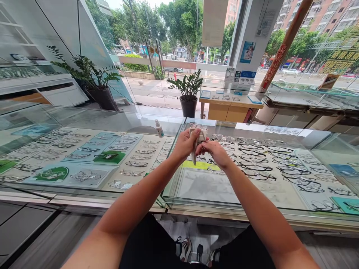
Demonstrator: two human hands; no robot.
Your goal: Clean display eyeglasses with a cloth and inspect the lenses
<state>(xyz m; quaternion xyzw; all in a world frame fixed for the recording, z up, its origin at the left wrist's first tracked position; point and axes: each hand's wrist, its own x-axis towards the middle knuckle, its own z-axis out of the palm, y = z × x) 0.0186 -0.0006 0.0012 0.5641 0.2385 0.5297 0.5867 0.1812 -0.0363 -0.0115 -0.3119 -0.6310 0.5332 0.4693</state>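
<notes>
My left hand [186, 142] is closed around a beige cloth [194, 157], whose loose end hangs below the fingers. Close beside it, my right hand [215, 151] pinches a pair of glasses [202, 137]; the cloth and my fingers hide most of it. Both hands are held together above the glass display counter [179, 179]. A small white spray bottle [159, 129] stands upright on the glass, to the left of my hands.
Rows of glasses [256, 158] fill the case on the right, and more eyeglass frames [140, 151] lie in the left case. Beyond the counter are a potted plant [188, 106] and a wooden display table [232, 110]. My shoes [185, 249] show on the floor below.
</notes>
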